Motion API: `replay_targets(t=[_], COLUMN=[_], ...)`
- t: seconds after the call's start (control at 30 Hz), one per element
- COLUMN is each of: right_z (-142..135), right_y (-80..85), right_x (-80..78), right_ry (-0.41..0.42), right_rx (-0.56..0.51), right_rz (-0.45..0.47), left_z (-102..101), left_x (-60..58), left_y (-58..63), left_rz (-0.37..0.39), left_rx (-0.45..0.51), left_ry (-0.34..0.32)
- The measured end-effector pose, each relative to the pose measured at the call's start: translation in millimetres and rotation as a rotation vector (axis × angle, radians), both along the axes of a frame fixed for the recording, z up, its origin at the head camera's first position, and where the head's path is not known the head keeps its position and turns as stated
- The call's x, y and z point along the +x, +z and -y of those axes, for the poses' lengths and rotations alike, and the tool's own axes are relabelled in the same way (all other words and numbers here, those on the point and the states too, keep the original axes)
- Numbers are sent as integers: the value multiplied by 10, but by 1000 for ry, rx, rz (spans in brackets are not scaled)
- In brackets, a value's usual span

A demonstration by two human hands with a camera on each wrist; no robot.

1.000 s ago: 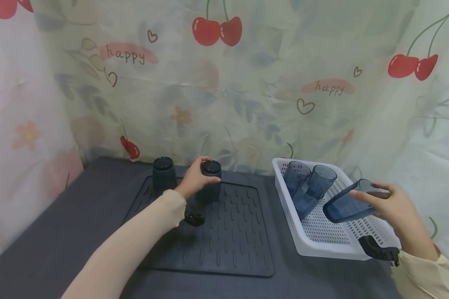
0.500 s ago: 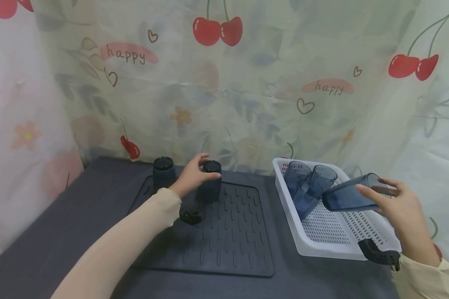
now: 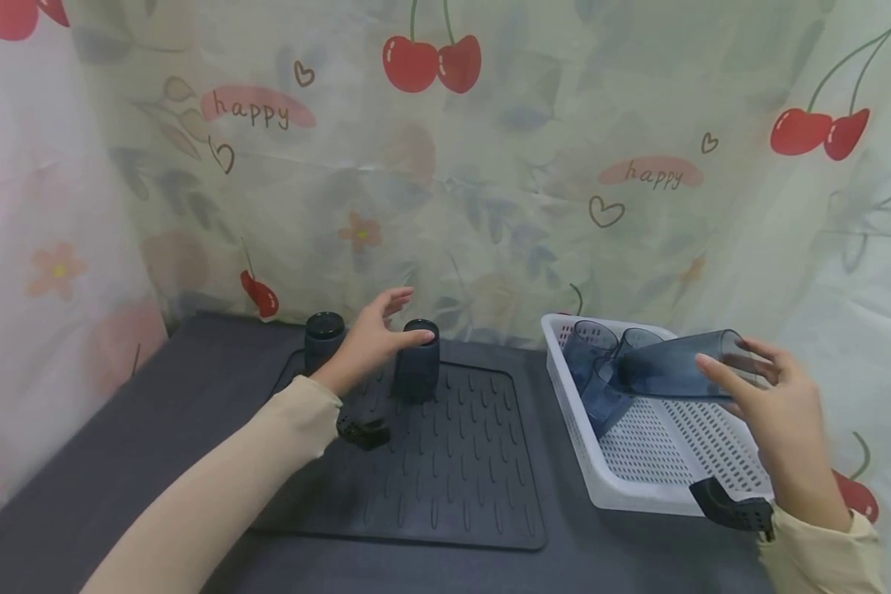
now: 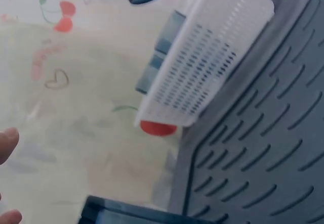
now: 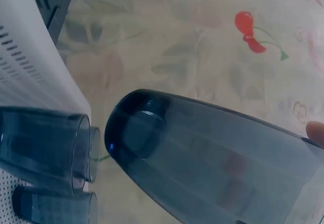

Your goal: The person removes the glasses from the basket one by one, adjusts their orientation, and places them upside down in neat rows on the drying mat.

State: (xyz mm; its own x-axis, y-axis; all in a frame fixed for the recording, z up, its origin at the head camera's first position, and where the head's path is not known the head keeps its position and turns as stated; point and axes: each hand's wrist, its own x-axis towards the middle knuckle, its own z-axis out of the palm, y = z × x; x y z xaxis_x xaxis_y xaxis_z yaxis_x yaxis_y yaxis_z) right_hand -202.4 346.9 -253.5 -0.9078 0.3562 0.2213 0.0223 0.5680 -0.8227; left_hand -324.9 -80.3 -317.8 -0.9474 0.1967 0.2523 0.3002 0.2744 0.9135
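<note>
In the head view my left hand (image 3: 367,340) hovers beside an upside-down dark blue glass (image 3: 417,375), its fingers spread and loose. The thumb overlaps the glass's top edge there; whether it touches is unclear. Another upside-down glass (image 3: 323,334) stands to the left, partly hidden by that hand. Both glasses are on a black ridged mat (image 3: 475,478). Over a white basket (image 3: 575,437) on the right, my right hand (image 3: 783,412) grips a blue tinted glass (image 3: 668,367) near its rim. This glass lies almost level, base pointing left, and looks larger in the right wrist view.
Several blue glasses (image 3: 605,404) lean mouth up in the basket's left part; the right wrist view shows some glasses (image 5: 43,148) close by. A dark tabletop (image 3: 82,462) bears the mat and basket. A printed curtain (image 3: 490,206) hangs behind and along the sides.
My left hand has loosened from the upside-down glass and drawn up and left. The right hand has raised its glass, tipped it toward level and shifted it left.
</note>
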Motion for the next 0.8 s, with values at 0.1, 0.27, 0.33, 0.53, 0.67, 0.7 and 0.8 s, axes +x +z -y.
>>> replay_targets(t=[0.1,0.27,0.33,0.53,0.67,0.7,0.8], right_z=[77,197,249,431,574,609,703], right_y=[-11,-24,-31,-55,-90,-102,-143], right_x=[11,23,26,24,22,23,29], right_ry=[15,58,76,101,137,151,201], right_rx=[7,11,-2,-38,-92,-114,-205], right_rz=[-43,-87,-101,-155,-201,-210,-238], left_z=[13,28,27,1,-34,-46,-80], left_x=[48,157,207,334,422,445,508], left_y=[29,63,73,95,115,121,133], left_rz=[-29,-64,-73,-91,-90,-89,-90], left_rx=[17,22,27,53,57,57,56], left_ry=[-14,-39,-52,-101,-133,-142,-162])
